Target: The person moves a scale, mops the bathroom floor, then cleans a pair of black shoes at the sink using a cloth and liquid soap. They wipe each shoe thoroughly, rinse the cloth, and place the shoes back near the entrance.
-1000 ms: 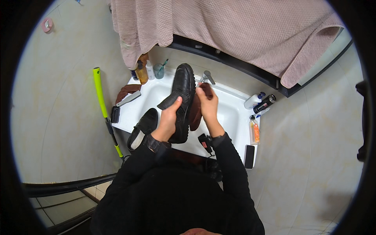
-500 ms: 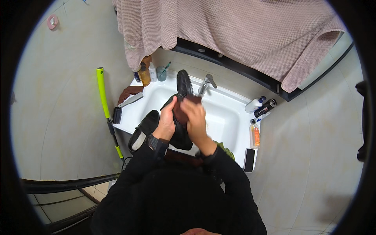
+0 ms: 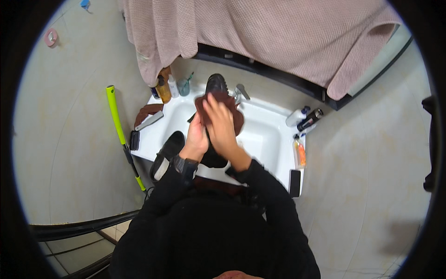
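Observation:
My left hand (image 3: 197, 140) is closed around a black shoe (image 3: 216, 83), held over the white sink (image 3: 265, 139) with its ridged sole partly showing near the faucet (image 3: 241, 92). A brown cloth (image 3: 236, 120) is draped across the shoe's middle. My right hand (image 3: 220, 126) presses this cloth against the shoe, its fingers fairly straight and its thumb hidden. Beside my left wrist, a second black shoe (image 3: 173, 145) with a pale insole rests at the sink's left edge. Below my hands, more black material is half covered, and I cannot tell how it joins the held shoe.
Bottles (image 3: 163, 90) and a cup with a toothbrush (image 3: 184, 87) stand at the back left. Another brown cloth (image 3: 147, 112) lies beside a grey-handled tool (image 3: 151, 120). More bottles (image 3: 299, 153) and a phone (image 3: 294, 183) line the right rim. A green pole (image 3: 115, 114) leans at left.
The brown cloth, bunched under my right hand before, now spreads wider over the shoe. My right hand has shifted slightly left, and its fingers point more upward. The whole view has shifted a little.

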Demonstrator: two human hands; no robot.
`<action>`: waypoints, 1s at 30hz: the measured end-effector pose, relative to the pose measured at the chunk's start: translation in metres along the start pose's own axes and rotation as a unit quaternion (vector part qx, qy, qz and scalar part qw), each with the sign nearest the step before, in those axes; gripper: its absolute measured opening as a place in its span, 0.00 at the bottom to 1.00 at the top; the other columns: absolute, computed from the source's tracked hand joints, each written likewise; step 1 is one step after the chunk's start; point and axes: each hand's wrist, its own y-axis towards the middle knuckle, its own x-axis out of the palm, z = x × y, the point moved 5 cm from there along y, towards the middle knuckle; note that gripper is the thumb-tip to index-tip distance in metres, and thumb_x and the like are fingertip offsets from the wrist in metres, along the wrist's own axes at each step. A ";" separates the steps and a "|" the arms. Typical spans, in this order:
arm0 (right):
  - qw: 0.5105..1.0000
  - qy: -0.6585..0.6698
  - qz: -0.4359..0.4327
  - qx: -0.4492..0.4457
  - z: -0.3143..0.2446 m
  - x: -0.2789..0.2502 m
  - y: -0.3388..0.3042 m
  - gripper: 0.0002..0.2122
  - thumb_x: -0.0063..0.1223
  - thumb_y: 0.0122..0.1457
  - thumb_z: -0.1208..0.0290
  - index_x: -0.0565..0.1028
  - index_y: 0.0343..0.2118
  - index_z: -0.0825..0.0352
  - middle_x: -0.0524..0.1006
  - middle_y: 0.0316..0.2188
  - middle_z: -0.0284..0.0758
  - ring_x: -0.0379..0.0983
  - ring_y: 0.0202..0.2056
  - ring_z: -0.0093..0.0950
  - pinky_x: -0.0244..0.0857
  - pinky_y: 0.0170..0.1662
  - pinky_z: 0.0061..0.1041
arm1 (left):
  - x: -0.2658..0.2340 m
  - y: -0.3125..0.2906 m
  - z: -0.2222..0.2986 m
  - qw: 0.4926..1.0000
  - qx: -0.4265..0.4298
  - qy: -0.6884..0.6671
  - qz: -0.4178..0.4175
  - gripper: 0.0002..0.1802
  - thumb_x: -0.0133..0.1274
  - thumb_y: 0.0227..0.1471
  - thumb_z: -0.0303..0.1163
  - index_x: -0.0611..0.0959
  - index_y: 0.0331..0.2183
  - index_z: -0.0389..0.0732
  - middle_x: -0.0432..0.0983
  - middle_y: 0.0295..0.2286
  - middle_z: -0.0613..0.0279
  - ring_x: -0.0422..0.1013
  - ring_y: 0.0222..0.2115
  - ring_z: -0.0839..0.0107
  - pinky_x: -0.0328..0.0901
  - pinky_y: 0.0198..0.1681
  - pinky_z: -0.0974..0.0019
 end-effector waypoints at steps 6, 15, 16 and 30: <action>0.998 0.058 0.010 0.026 -0.016 0.005 -0.040 0.26 0.41 0.50 0.81 0.59 0.56 0.75 0.57 0.58 0.52 0.57 0.55 0.48 0.47 0.58 0.42 | 0.003 0.002 0.015 0.996 -0.035 -0.066 -0.051 0.28 0.36 0.61 0.49 0.69 0.52 0.37 0.69 0.49 0.55 0.65 0.50 0.62 0.56 0.56 0.59; 0.997 0.073 -0.031 -0.020 0.015 0.015 -0.041 0.29 0.36 0.45 0.85 0.60 0.56 0.72 0.55 0.61 0.46 0.57 0.56 0.44 0.47 0.57 0.37 | 0.000 0.006 0.014 0.994 -0.019 -0.103 -0.030 0.26 0.38 0.61 0.46 0.68 0.52 0.38 0.67 0.51 0.56 0.64 0.50 0.62 0.56 0.57 0.58; 0.992 0.105 -0.038 0.051 0.016 0.025 -0.065 0.30 0.36 0.43 0.86 0.61 0.56 0.73 0.55 0.60 0.46 0.57 0.56 0.45 0.47 0.58 0.37 | -0.005 0.009 0.019 0.995 -0.022 -0.096 0.012 0.26 0.38 0.61 0.46 0.69 0.52 0.37 0.67 0.50 0.55 0.65 0.50 0.61 0.56 0.56 0.58; 0.832 0.462 0.034 0.307 0.064 0.000 -0.073 0.23 0.51 0.53 0.81 0.64 0.54 0.69 0.71 0.46 0.42 0.72 0.41 0.21 0.64 0.43 0.18 | 0.015 0.021 0.051 0.982 0.004 -0.122 -0.144 0.34 0.38 0.57 0.56 0.68 0.50 0.35 0.71 0.45 0.50 0.67 0.46 0.54 0.61 0.52 0.50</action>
